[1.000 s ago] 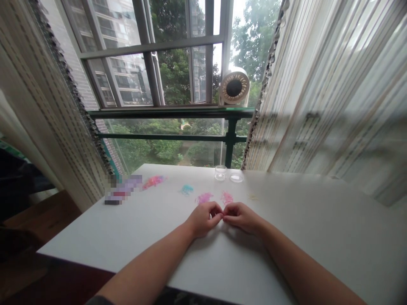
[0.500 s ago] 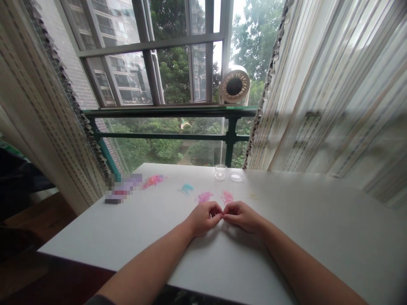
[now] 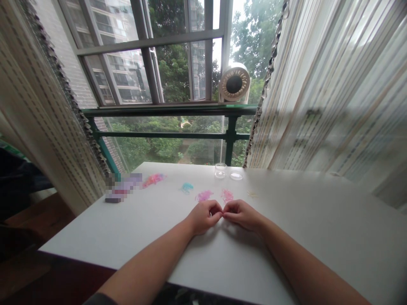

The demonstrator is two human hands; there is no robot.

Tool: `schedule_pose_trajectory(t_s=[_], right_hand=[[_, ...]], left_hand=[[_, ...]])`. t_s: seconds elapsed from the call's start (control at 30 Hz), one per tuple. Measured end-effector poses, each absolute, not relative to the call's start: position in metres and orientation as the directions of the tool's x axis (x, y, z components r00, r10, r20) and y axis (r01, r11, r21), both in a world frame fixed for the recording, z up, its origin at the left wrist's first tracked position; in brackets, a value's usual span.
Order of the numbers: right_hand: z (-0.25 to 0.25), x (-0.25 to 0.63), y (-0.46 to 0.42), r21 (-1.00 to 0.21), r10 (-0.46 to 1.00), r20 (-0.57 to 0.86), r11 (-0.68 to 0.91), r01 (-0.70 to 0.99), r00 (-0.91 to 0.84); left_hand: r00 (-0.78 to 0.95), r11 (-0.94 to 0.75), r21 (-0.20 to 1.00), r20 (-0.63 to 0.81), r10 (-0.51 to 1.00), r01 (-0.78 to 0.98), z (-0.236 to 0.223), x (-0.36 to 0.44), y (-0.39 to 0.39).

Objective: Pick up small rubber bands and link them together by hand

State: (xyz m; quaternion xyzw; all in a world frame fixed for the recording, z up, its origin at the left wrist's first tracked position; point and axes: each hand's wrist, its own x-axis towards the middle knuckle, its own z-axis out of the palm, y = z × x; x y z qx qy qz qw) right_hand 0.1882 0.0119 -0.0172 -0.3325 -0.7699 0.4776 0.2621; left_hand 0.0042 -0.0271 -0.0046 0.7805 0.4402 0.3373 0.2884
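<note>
My left hand and my right hand meet fingertip to fingertip low over the white table. Both are pinched closed. Whatever sits between the fingertips is too small to make out. Just beyond my left hand lies a pile of small purple-pink pieces. A pile of pink pieces is past the meeting fingertips. A few pale yellow pieces are beyond my right hand. Farther left are small blue pieces and a larger mixed pink and orange pile.
A clear round container stands at the table's back edge, with a clear round lid or dish beside it. A blurred-out purple item lies at the left edge. Behind are a green railing, a white fan and curtains.
My hands keep the same fingertip-to-fingertip pinch in nearly the same spot. The view has shifted very slightly; the piles and container stay put.
</note>
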Motion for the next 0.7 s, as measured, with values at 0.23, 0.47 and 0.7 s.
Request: schedule_pose_trajectory(t_s=[0.23,0.47,0.7], right_hand=[[-0.0139,0.1876,0.0097,-0.907,0.770,0.083,0.322,0.272,-0.633],[-0.0130,0.1875,0.0093,-0.891,0.767,0.105,0.355,0.283,-0.633],[-0.0146,0.1871,0.0105,-0.890,0.765,0.093,0.350,0.290,-0.637]], left_hand=[[0.392,-0.445,0.755,0.268,0.880,0.482,-0.0036,0.0038,-0.0278],[0.395,-0.443,0.749,0.262,0.881,0.493,-0.0058,0.0027,-0.0264],[0.400,-0.463,0.709,0.272,0.875,0.531,-0.0061,0.0026,-0.0265]])
